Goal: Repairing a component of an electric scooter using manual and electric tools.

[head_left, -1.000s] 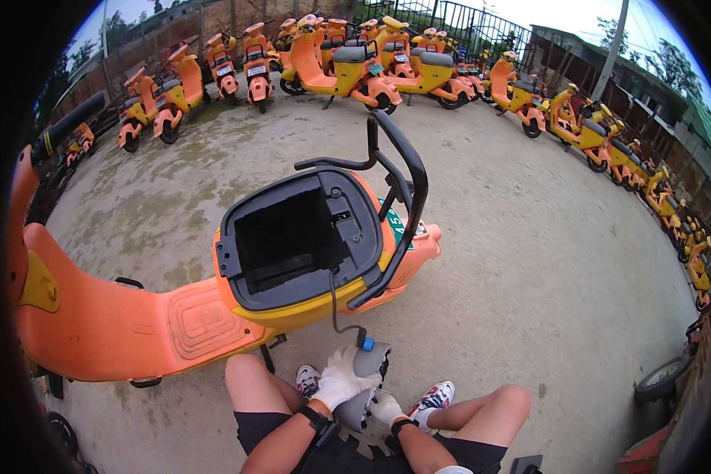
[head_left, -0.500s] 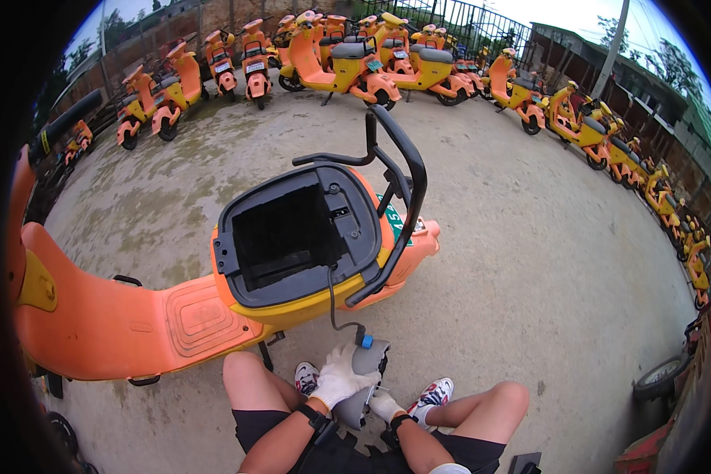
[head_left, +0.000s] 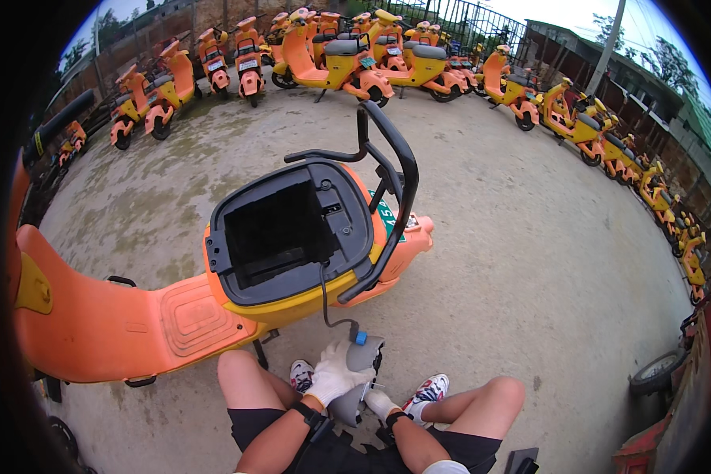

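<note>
Between my legs is a grey scooter seat, stood on its edge with its dark underside to the right. My left hand, in a white knit glove, grips the seat across its grey top. My right hand, also gloved, is closed at the underside edge. A thin pale shaft shows by its fingers, too small to name. Above the seat hangs a black cable with a blue-ended plug. It comes from the open black compartment of the orange and yellow scooter before me.
A black grab rail rises behind the compartment. Parked scooters line the yard's far side and right edge. At the lower right are a wheel and a red metal structure. A dark flat object lies beside my right leg.
The whole view has shifted slightly, with the scooter and seat a little further left in the picture. Both hands keep the same places on the seat.
</note>
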The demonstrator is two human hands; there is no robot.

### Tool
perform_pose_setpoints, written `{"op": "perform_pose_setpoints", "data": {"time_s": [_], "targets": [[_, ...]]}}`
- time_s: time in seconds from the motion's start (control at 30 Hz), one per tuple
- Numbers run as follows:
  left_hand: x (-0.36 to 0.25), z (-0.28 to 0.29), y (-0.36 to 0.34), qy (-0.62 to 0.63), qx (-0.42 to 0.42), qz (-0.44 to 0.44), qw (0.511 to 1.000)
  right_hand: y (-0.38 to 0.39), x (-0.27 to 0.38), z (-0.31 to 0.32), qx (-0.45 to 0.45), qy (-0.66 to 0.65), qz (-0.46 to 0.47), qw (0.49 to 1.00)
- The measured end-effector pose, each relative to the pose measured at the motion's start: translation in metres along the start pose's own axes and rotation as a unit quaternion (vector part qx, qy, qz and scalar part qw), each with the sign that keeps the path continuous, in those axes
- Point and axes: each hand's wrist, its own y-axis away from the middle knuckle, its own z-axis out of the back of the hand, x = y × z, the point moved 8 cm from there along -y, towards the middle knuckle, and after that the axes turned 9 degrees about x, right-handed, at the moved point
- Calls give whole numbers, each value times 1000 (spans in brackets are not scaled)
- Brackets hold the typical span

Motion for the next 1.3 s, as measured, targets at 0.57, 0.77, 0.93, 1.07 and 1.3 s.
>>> {"op": "perform_pose_setpoints", "data": {"time_s": [0.57,0.77,0.93,1.07,1.3], "targets": [[11,-1,1,3,-8,6,1000,7,2,-13,65,-105,-80,989],[8,2,4,9,5,12,1000,7,-8,-16,65,-134,-159,976],[11,-1,3,16,-1,8,1000,4,-2,-11,30,-69,-105,992],[9,2,5,22,-5,6,1000,4,-9,-13,64,-140,-140,978],[12,1,3,14,-2,12,1000,8,-13,-26,82,-199,-179,960]]}}
